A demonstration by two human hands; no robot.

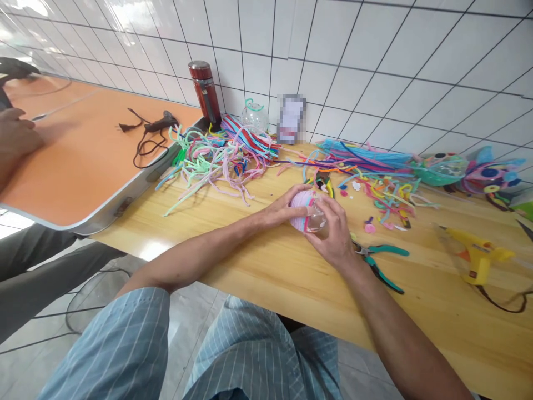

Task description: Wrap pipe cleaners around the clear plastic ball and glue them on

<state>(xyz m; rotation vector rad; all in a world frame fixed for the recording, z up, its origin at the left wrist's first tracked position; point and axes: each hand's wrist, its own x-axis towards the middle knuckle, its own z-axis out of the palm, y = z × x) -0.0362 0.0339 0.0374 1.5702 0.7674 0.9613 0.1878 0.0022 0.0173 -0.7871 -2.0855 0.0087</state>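
Between my two hands is a clear plastic ball [317,218], its left part wrapped in pipe cleaners [300,203] of lilac, blue and pink. My left hand [286,210] grips the wrapped side, with a finger laid across the front. On the bare, transparent side, my right hand [334,233] curls its fingers and thumb around the ball. The ball is held just over the wooden table [258,266]. Close to my right wrist lie teal-handled pliers [377,256] with their handles spread.
Pipe cleaners [227,161] lie heaped at back left, with more bundles [366,157] at back right. Behind stand a red thermos [205,94], a clear ball [255,116] and a phone [291,119]. A yellow glue gun [481,258] lies right. Another person's hand [19,133] rests over the orange table [91,150].
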